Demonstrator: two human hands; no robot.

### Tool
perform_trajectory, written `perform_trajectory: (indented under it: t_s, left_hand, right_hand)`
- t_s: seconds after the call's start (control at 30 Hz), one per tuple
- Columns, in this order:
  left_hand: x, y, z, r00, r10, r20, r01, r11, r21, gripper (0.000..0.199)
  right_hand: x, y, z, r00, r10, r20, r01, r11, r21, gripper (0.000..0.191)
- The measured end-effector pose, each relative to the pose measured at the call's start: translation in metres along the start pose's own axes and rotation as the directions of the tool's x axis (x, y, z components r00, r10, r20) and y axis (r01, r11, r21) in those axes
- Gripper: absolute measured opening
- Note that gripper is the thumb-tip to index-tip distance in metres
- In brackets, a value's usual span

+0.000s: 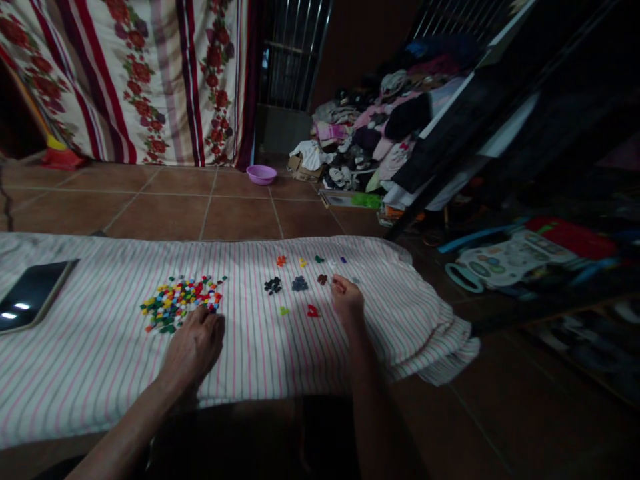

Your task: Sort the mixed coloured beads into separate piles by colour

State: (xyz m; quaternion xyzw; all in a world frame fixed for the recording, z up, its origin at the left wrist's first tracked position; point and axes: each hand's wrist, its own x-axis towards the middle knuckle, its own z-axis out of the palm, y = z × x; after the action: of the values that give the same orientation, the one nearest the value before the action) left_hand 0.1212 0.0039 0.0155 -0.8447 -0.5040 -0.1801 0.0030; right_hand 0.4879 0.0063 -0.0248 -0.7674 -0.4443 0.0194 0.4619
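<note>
A mixed heap of small coloured pieces (pixel 175 298) lies on the striped cloth (pixel 260 353). My left hand (pixel 199 333) rests at the heap's lower right edge, fingers bent down; its fingertips are hidden. To the right are small single-colour groups: orange (pixel 281 261), yellow (pixel 303 263), dark green (pixel 319 259), black (pixel 273 286), dark grey (pixel 299 284), brown (pixel 322 279), light green (pixel 284 311) and red (pixel 313 311). My right hand (pixel 347 297) is just right of the brown group, thumb and fingers pinched together; anything between them is too small to make out.
A dark tablet (pixel 33 293) lies at the cloth's left end. Beyond the cloth, a purple basin (pixel 261 175) stands on the tiled floor near a pile of clothes (pixel 370 133). A toy panel (pixel 525 257) is at the right.
</note>
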Motion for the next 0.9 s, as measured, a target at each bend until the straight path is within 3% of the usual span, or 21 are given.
perform_trajectory:
  t_s: [0.23, 0.53, 0.9]
  left_hand:
    - [0.0001, 0.0005, 0.0008, 1.000, 0.004, -0.003, -0.004, 1.000, -0.012, 0.035]
    - [-0.0012, 0.0007, -0.0013, 0.999, 0.029, -0.029, -0.030, 0.999, -0.022, 0.036]
    - [-0.0023, 0.0024, -0.0046, 1.000, 0.001, -0.016, -0.001, 0.999, -0.036, 0.035]
  right_hand:
    - [0.0019, -0.0045, 0.0107, 0.991, 0.072, 0.116, -0.073, 0.997, 0.002, 0.039]
    - [-0.0019, -0.0077, 0.0067, 0.987, 0.009, 0.161, -0.012, 1.000, 0.017, 0.038]
    - [-0.0023, -0.0057, 0.0049, 0.983, 0.169, 0.065, -0.175, 0.980, 0.091, 0.043]
